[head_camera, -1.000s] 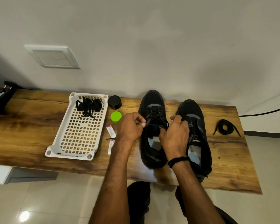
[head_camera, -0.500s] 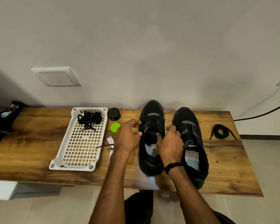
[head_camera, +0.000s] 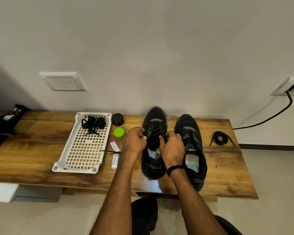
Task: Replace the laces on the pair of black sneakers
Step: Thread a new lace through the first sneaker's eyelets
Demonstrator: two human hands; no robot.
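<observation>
1. On a wooden bench (head_camera: 32, 150) set against a pale wall, two black sneakers stand side by side with toes toward the wall. The left sneaker (head_camera: 155, 115) carries a criss-crossed black lace (head_camera: 156, 128) over its forefoot, and the right sneaker (head_camera: 191, 133) is just beside it.
2. The person's left hand (head_camera: 134, 142) sits at the left edge of the left sneaker's throat, knuckles up. Its fingers are curled and thumb and fingertips are pinched together on the lace.
3. The right hand (head_camera: 172, 147) mirrors it on the shoe's right edge. Its fingers are curled inward over the tongue and grip the lace there, and it partly overlaps the right sneaker.
4. Both forearms reach in from the near edge, converging on the shoe. A black wristband (head_camera: 174, 168) circles the right wrist.
5. To the right, well apart from the shoes, lies a coiled spare lace (head_camera: 220, 139).
6. Left of the hands are a green lid (head_camera: 119, 132), a black cap (head_camera: 117, 119) beyond it, and two small tubes (head_camera: 115, 145) nearer.
7. Farther left, a white perforated tray (head_camera: 82, 168) holds a bundle of black laces (head_camera: 93, 123) at its far end.
8. A black cable (head_camera: 270, 116) runs from a wall socket at far right.
</observation>
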